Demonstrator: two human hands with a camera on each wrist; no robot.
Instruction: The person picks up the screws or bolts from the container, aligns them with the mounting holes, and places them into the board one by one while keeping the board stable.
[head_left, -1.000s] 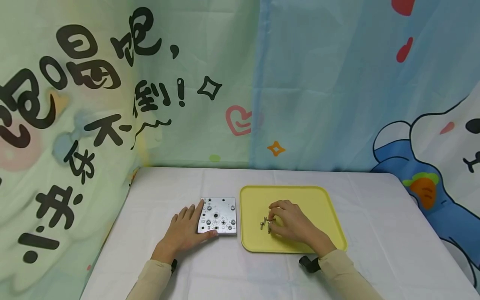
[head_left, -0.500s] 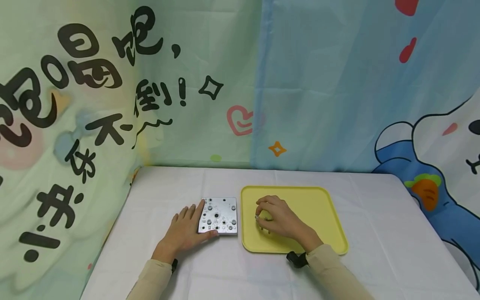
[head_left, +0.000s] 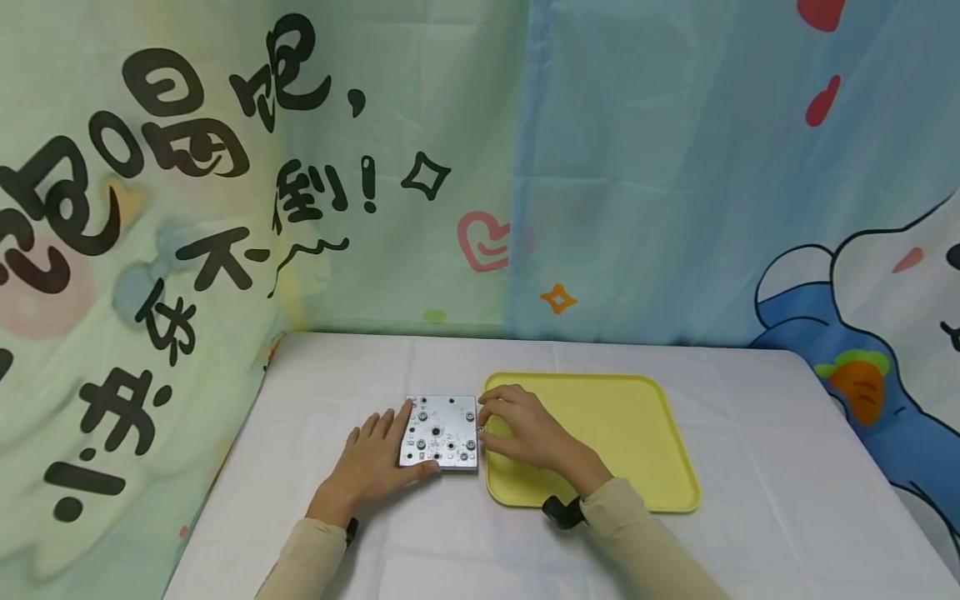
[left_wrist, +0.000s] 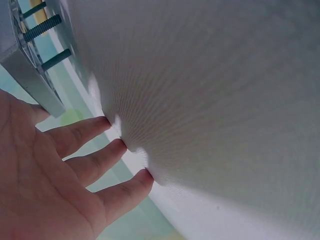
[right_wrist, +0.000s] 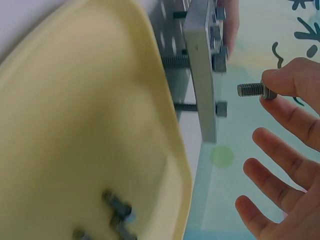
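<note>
A silvery metal plate (head_left: 444, 433) with holes lies on the white table; several bolts run through it, and their threaded shafts (left_wrist: 43, 28) stick out below. My left hand (head_left: 367, 462) rests at the plate's left side, index finger along that edge and thumb at the front edge. Its other fingers (left_wrist: 95, 162) are straight, their tips pressing the cloth. My right hand (head_left: 528, 429) is above the tray's left rim, right beside the plate. Between thumb and index finger it pinches a short bolt (right_wrist: 251, 90) by its head, shaft pointing away from the fingers; the other fingers are spread.
A yellow tray (head_left: 607, 446) lies just right of the plate, with several loose bolts (right_wrist: 119, 207) in it, hidden under my right hand in the head view. A printed curtain (head_left: 397, 267) hangs behind the table (head_left: 420, 542).
My right hand has picked a bolt from the tray and carried it left to the plate's right edge. The left hand holds its place on the plate. The head view has shifted slightly.
</note>
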